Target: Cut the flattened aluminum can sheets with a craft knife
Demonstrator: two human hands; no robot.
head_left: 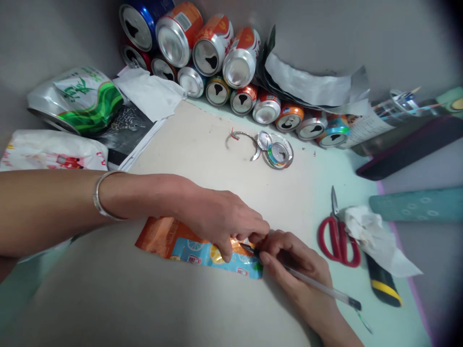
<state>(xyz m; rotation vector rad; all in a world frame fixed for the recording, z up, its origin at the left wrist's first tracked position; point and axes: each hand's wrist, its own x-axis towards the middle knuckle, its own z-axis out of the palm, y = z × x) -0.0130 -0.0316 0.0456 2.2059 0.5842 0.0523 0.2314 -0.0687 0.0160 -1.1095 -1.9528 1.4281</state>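
Evidently thin, the orange-and-blue printed sheet [200, 253] lies on the pale board [173, 308], directly beneath the left hand [220, 212] and just left of the pen grip. That left hand bears down on it, thumb on the lemon print and fingers curled; I cannot tell whether the fingertips pinch anything. The right hand [307, 260] has a narrow grip, thumb and fingers closed around a clear-barrelled pen [318, 285], its dark tip pointing left onto the sheet and its barrel slanting back towards the wearer's right. Right of this grip are red-handled scissors [334, 233], points facing away, then a crumpled tissue [372, 231] partly over a black-and-yellow handle [383, 284]. Beyond both hands sit cut can ends [278, 153] beside a curled metal strip [246, 135]; farther off, drink cans [210, 55] are stacked on their sides against the wall.
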